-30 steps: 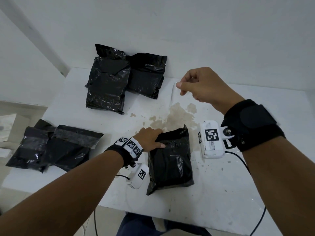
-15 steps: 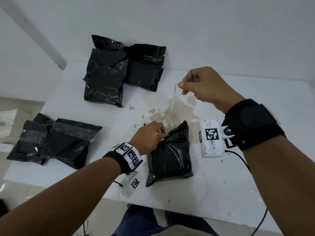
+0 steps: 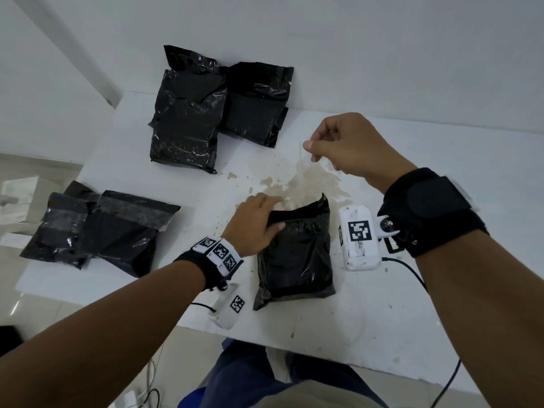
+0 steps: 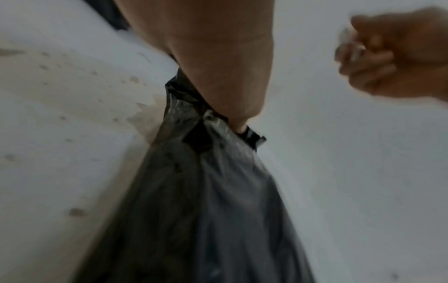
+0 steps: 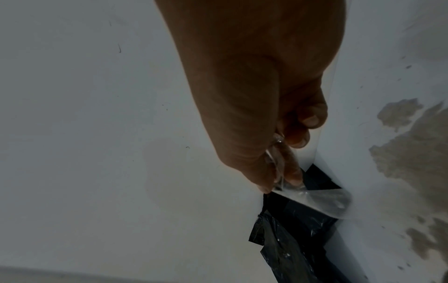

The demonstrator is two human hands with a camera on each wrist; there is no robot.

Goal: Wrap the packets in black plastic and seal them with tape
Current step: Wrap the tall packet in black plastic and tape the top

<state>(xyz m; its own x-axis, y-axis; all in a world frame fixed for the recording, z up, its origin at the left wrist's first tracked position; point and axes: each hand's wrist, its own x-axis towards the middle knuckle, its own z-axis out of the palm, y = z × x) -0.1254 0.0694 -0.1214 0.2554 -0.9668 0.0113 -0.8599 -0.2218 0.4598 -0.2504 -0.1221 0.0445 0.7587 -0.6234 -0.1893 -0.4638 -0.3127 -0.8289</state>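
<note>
A black-wrapped packet (image 3: 297, 254) lies on the white table (image 3: 382, 304) near its front edge. My left hand (image 3: 273, 212) grips its folded top left corner, thumb on the front and fingers behind the edge. In the left wrist view the left hand (image 4: 218, 76) bears down on the crumpled black plastic (image 4: 206, 191). My right hand (image 3: 312, 147) hovers above and behind the packet and pinches a clear tape strip (image 3: 304, 153) that hangs down. The right wrist view shows that tape strip (image 5: 322, 199) dangling from the fingertips (image 5: 294, 176).
Two black packets (image 3: 188, 119) (image 3: 256, 104) lean at the back by the wall. Two taped packets (image 3: 123, 228) (image 3: 56, 228) lie at the table's left edge. A brown stain (image 3: 297, 184) marks the table middle. A cable (image 3: 412, 272) trails at the right.
My left hand has moved from lying across the packet's top to holding its top left corner. The right hand stays raised with the tape strip.
</note>
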